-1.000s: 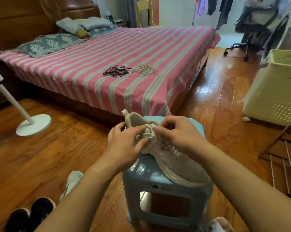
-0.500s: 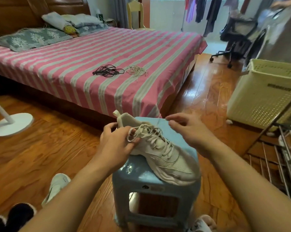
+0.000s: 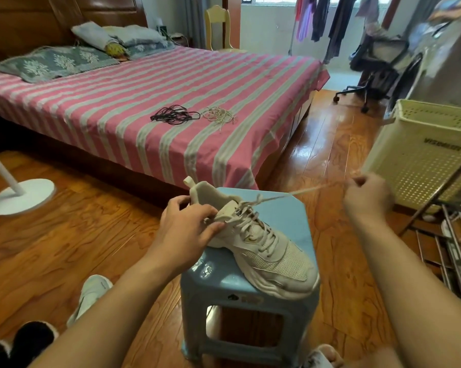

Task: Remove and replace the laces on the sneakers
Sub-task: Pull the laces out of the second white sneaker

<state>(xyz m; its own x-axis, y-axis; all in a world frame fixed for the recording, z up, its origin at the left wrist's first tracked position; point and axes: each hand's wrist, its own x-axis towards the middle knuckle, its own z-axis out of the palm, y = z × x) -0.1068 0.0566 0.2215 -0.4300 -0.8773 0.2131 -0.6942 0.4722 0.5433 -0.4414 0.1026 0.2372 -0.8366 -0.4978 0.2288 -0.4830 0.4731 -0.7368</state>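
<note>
Pulling a lace end [image 3: 311, 189] out to the right, the right hand [image 3: 364, 195] pinches it between fingertips, drawing it taut from the top eyelets so the knot comes loose. The left hand [image 3: 187, 227] grips the sneaker [image 3: 253, 243] at its collar, near the heel, apparently to keep it from sliding as the lace is tugged. The sneaker sits diagonally across the blue stool [image 3: 285, 219], heel toward the far left corner and toe overhanging the near right edge, which puts the eyelets within easy reach. Most of the lacing remains threaded, so removal looks barely begun. On the bed [image 3: 91, 107], near its front edge, lie 2 loose bundles, black laces [image 3: 172, 116] and pale laces [image 3: 218, 115], probably waiting as replacements. A 2nd sneaker [image 3: 91, 293] rests on the floor left of the stool.
</note>
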